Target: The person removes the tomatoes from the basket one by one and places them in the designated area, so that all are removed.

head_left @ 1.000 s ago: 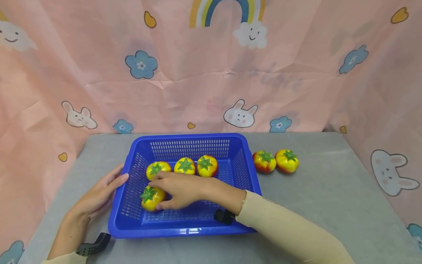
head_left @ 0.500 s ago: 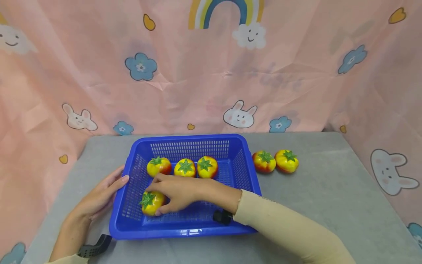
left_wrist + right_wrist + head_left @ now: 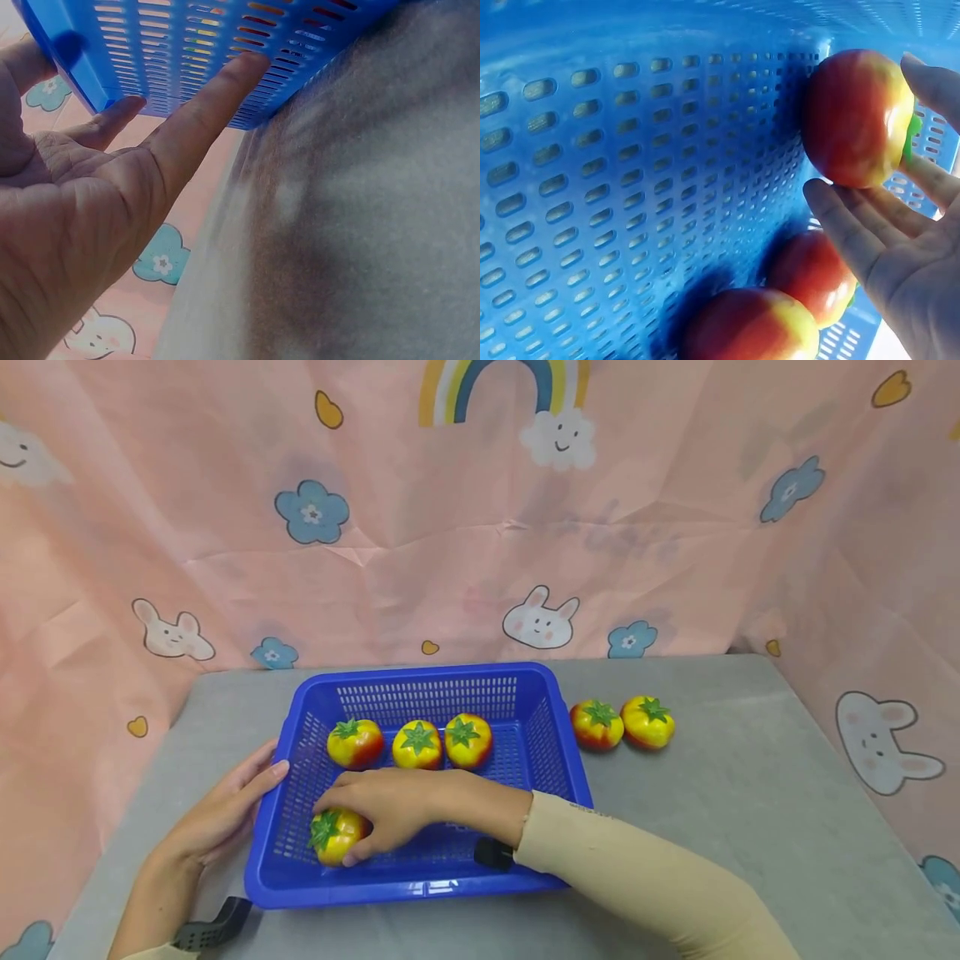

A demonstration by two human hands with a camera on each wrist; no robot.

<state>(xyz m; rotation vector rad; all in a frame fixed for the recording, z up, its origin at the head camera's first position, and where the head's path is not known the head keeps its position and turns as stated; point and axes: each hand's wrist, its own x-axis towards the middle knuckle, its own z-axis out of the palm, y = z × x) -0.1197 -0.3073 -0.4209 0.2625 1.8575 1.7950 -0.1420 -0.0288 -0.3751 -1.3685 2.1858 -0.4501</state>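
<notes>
Low and left of centre in the head view, the right hand [image 3: 393, 802] curls its thumb and fingers round a yellow-red fruit [image 3: 341, 845], near the front left corner inside a blue basket [image 3: 360, 894]. Whether the fruit rests fully on the basket's floor cannot be told. Farther left, the left hand [image 3: 217, 814] lays its thumb on the rim, its fingers straight against the perforated outer wall. Beyond the gripping hand, toward mid-frame, three more fruits line up: a left fruit [image 3: 356, 744], slightly apart, then a middle fruit [image 3: 417, 745] and a right fruit [image 3: 468, 741] side by side. Right of the basket, on the grey tabletop [image 3: 735, 793], a redder fruit [image 3: 597, 728] and a yellower fruit [image 3: 647, 727] sit close together. Pink printed cloth [image 3: 420, 493] fills the upper frame. Placing seems to be the step in hand, this fruit starting a nearer row. The next move calls for loosening the right hand without rolling the fruit, lifting clear, then fetching one of the outside pair while the left hand steadies the basket.
</notes>
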